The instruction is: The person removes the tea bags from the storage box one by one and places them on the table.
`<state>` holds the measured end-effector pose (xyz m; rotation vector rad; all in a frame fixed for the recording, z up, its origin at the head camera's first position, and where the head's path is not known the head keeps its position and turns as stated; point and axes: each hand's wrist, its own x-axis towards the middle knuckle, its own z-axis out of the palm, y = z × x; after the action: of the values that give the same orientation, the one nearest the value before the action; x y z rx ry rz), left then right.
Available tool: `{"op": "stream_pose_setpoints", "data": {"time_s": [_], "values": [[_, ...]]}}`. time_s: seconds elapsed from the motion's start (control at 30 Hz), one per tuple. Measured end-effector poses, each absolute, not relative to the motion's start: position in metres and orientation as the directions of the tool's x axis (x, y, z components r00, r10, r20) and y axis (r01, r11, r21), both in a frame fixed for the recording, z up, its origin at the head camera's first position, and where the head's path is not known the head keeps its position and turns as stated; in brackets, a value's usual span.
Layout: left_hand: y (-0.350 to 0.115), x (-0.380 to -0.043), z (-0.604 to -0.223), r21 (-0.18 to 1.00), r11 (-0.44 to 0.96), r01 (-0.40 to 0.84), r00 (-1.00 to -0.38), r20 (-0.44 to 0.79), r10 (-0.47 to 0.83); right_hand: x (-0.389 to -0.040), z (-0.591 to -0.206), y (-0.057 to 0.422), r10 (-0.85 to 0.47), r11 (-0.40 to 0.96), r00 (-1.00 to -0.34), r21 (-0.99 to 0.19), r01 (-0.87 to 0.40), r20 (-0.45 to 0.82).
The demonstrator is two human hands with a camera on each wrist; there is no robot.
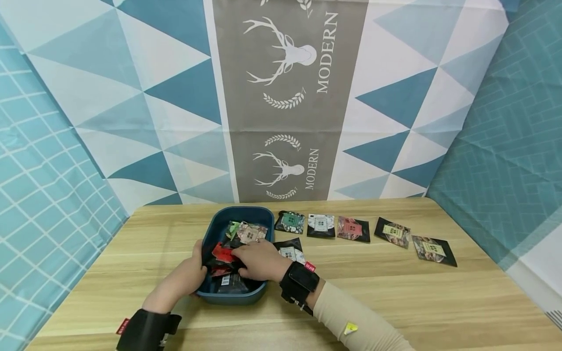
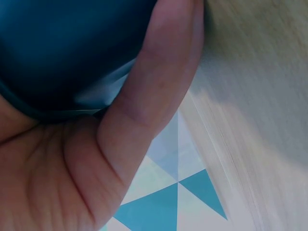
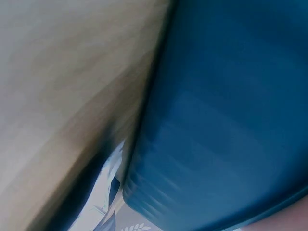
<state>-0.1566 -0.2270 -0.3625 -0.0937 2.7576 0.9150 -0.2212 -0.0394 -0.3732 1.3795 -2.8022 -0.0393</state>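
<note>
A dark blue plastic basin stands on the table with several small sachets inside. My left hand grips its left side, the thumb at the rim; in the left wrist view the thumb lies along the blue wall. My right hand reaches over the right rim into the basin, its fingertips at a red sachet; I cannot tell whether they pinch it. Beyond it lies a pinkish floral sachet beside a green one. A dark sachet with a barcode is at the near end.
Right of the basin, sachets lie in a row: green-labelled, white-labelled, red-labelled, then two yellow-labelled, one nearer and one farther right. Another white-labelled sachet lies partly behind my right hand. A patterned cloth hangs behind the wooden table.
</note>
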Motion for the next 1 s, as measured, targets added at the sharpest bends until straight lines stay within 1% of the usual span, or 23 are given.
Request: {"op": "stream_pose_setpoints", "data": {"time_s": [0.17, 0.4, 0.53, 0.67, 0.77, 0.87, 1.0], "values": [[-0.2272, -0.1565, -0.3624, 0.589, 0.798, -0.129, -0.972, -0.236, 0.017, -0.2222, -0.3742, -0.0391, -0.806, 0.592, -0.589, 0.043, -0.805, 0.053], [-0.2273, -0.1558, -0.3624, 0.580, 0.806, -0.121, -0.973, -0.230, 0.020, -0.2210, -0.3745, -0.0381, -0.820, 0.566, -0.558, 0.029, -0.824, 0.131], [-0.2274, -0.1551, -0.3624, 0.585, 0.801, -0.124, -0.973, -0.232, 0.019, -0.2192, -0.3753, -0.0362, -0.820, 0.549, -0.528, 0.043, -0.835, 0.221], [-0.2273, -0.1549, -0.3622, 0.592, 0.796, -0.129, -0.972, -0.234, 0.017, -0.2182, -0.3786, -0.0348, -0.802, 0.549, -0.498, 0.080, -0.832, 0.329], [-0.2274, -0.1544, -0.3621, 0.591, 0.797, -0.129, -0.972, -0.234, 0.016, -0.2165, -0.3793, -0.0347, -0.787, 0.558, -0.482, 0.109, -0.823, 0.386], [-0.2272, -0.1539, -0.3621, 0.587, 0.800, -0.123, -0.973, -0.229, 0.019, -0.2147, -0.3785, -0.0347, -0.775, 0.567, -0.473, 0.130, -0.813, 0.420], [-0.2267, -0.1544, -0.3620, 0.590, 0.799, -0.111, -0.975, -0.221, 0.028, -0.2147, -0.3785, -0.0339, -0.758, 0.583, -0.479, 0.132, -0.802, 0.442]]}}
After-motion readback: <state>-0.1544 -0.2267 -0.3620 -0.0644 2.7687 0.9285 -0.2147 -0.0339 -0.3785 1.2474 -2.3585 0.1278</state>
